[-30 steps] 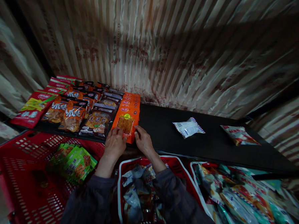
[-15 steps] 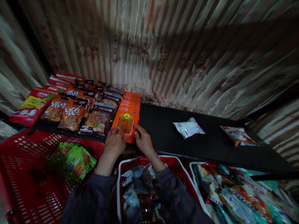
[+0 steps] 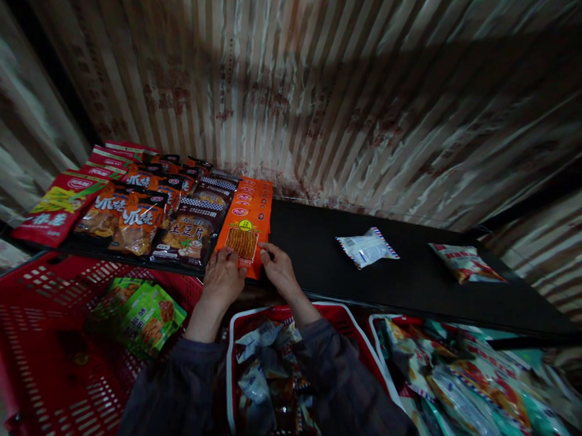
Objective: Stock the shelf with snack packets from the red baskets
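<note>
An orange snack packet (image 3: 242,225) lies on top of a row of overlapping orange packets, at the front of the black shelf. My left hand (image 3: 221,281) is on its lower left edge, fingers bent over it and thumb near the bottom. From the other side my right hand (image 3: 277,269) pinches the lower right edge with curled fingers; the tips are partly hidden. Dark brown potato-slice packets (image 3: 185,233) lie directly left of the orange row.
Further left are black-and-orange packets (image 3: 135,226) and red packets (image 3: 57,209). A white packet (image 3: 367,248) and a red-and-white packet (image 3: 467,263) lie rightward on the shelf (image 3: 313,245). Below stand a red basket (image 3: 35,341) with green packets (image 3: 149,315) and two filled baskets.
The view has shifted very slightly. My right fingers have moved a little left along the orange packet's edge; my left hand stays at its lower left edge.
</note>
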A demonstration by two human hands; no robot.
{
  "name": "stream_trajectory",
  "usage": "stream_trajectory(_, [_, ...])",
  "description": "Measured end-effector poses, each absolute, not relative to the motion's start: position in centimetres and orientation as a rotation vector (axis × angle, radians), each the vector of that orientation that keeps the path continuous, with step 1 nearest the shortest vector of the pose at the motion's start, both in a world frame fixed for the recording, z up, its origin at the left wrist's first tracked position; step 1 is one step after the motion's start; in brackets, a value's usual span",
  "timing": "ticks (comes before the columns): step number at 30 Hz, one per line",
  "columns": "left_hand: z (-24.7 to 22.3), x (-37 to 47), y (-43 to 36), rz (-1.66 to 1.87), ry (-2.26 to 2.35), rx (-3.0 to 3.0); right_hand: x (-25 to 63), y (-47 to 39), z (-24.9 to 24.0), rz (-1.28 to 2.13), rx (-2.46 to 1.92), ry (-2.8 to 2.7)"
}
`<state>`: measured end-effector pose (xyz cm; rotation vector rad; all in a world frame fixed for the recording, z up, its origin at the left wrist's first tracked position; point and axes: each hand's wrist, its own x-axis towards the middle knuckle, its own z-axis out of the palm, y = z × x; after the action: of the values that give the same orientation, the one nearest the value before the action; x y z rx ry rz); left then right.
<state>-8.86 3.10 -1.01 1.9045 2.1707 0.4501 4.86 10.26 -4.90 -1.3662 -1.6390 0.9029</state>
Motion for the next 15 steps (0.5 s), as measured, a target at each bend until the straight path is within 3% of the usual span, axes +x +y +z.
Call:
stream_trajectory(4, [-0.8,-8.9,3.2,0.449,2.164,1.889,4.5,11.3,-4.9,1.187,-1.332,-1.252])
stream_trajectory(15, [-0.1,-8.8,3.1,0.386,2.161,1.877,4.6,13.4,-4.2,1.377,-1.351,-1.055])
